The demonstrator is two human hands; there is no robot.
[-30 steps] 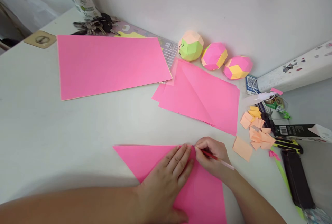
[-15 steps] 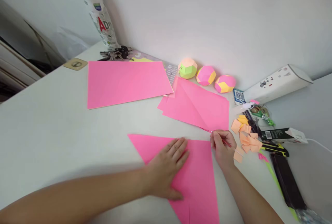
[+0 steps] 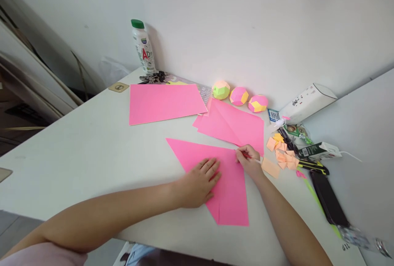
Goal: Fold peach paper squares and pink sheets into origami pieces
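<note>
My left hand (image 3: 198, 184) lies flat on a folded pink sheet of paper (image 3: 231, 194), fingers stretched out and pressing it to the table. The sheet has a long point at its upper left and a crease line running down its middle. At the sheet's upper right corner, my right hand (image 3: 250, 162) grips a slim red and pale pen (image 3: 256, 160) with its tip toward the paper's top edge. Just beyond lie more pink sheets (image 3: 234, 120), overlapping one another. A flat stack of pink paper (image 3: 166, 104) rests farther left.
Three faceted paper balls (image 3: 239, 96) line the wall. Keys (image 3: 155, 77) and a white bottle (image 3: 144, 48) with a green cap stand at the back left. On the right are orange paper pieces (image 3: 285, 157), a yellow-black cutter (image 3: 314, 166), a carton (image 3: 320, 151) and a dark case (image 3: 328, 198).
The view has pulled back, showing more table. My right hand has brought the pen from beyond the sheet onto its upper right corner. My left hand still presses the paper.
</note>
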